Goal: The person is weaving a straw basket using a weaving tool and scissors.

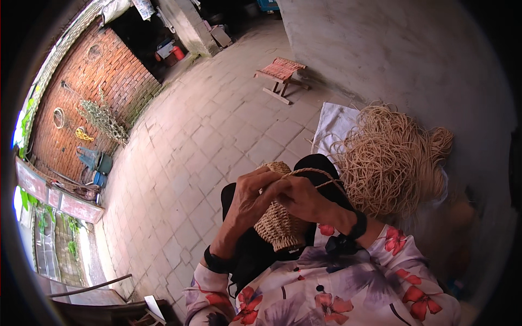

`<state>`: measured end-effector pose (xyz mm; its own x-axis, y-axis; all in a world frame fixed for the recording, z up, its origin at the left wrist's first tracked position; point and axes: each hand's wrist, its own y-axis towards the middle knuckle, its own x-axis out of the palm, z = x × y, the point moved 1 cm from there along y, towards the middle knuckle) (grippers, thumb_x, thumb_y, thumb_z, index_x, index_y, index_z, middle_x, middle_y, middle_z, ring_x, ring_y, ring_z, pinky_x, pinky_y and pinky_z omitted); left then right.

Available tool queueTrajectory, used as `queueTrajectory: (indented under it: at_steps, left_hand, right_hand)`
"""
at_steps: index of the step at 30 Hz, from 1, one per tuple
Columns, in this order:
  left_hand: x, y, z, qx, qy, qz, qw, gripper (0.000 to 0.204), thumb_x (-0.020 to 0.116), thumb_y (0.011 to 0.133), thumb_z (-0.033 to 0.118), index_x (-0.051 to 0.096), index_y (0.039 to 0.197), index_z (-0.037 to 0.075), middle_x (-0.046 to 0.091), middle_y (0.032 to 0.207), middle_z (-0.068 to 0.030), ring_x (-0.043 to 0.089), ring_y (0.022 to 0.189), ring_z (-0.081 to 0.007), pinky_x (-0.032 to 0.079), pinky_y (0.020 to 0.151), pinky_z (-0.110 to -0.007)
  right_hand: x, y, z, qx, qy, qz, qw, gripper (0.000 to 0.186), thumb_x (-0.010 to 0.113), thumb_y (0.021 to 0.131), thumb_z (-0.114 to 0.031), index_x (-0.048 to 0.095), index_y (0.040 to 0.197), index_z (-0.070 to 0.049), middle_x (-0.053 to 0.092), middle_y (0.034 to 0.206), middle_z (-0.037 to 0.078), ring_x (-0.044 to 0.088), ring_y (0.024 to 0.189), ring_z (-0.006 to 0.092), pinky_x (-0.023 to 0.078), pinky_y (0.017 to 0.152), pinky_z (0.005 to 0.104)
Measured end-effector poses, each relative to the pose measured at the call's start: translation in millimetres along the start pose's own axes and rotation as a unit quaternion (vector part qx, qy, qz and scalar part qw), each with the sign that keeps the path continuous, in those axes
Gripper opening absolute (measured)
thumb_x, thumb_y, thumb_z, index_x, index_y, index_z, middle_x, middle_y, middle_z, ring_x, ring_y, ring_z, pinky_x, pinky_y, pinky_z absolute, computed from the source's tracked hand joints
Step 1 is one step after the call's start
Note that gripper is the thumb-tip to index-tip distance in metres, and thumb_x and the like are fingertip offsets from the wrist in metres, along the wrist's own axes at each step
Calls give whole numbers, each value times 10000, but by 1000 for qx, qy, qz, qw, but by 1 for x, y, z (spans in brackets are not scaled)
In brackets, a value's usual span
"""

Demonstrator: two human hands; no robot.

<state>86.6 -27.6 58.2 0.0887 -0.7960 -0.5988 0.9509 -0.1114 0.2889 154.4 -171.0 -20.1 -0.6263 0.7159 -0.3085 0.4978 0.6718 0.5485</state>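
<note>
**Steadying a woven basket on your lap while a cord feeds in from two o'clock**

You have the basket (278,227) between your knees, lying with its length from about eleven o'clock to five, so your dark trousers (316,162) seem to act as its rest. Your left hand (251,190) comes in from seven o'clock, fingers curled and clamped over the basket's upper side, probably to keep it from rolling. Your right hand (305,200) meets it from four o'clock, fingers drawn together; they look pinched on the cord (311,170), though the tips are hidden, so I cannot tell the exact grip.

That cord arches over your right hand and drops toward three o'clock, slack enough, I judge, not to tug the weave. The big pile of loose cord (392,157) sits at two o'clock, likely for easy reach on your right side. White cloth (333,124) shows at its ten o'clock edge, perhaps keeping strands off the paving (196,157). Well apart, at twelve, stands a low stool (281,69).
</note>
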Motion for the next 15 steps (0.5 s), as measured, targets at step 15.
queueTrajectory:
  at_steps: [15]
  left_hand:
    - [33,-56,-60,12,124,95,988,224,753,765,37,735,982,90,608,877,-60,566,773,-241,469,669,-358]
  right_hand:
    - [-17,-41,18,108,-110,58,986,127,567,987,-87,555,885,-13,598,725,119,632,604,281,460,524,350]
